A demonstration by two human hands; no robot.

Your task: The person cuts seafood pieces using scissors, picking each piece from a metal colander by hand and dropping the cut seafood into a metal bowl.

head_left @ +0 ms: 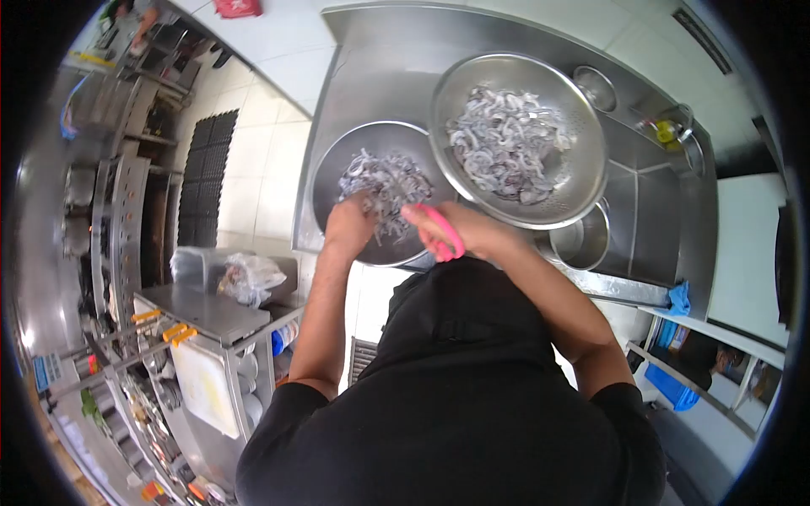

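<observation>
My right hand (451,229) is closed around the pink handles of a pair of scissors (448,229), over the near right side of a steel bowl (325,181). The blades point left over the bowl and are hard to make out. Grey-white raw shrimp (386,179) lie heaped in this bowl. Over its near left side my left hand (353,223) is closed, fingers down, on what looks like one shrimp, partly hidden by the fingers. To the right, a large steel colander (582,181) holds a pile of similar grey-white shrimp (510,139).
A steel pot (584,240) sits partly under the colander. Behind the colander is a small steel bowl (596,88), near a tap (682,126) and sink basin (654,219). A cart (202,312) with a plastic bag (251,278) stands left. Another person (145,25) is far left.
</observation>
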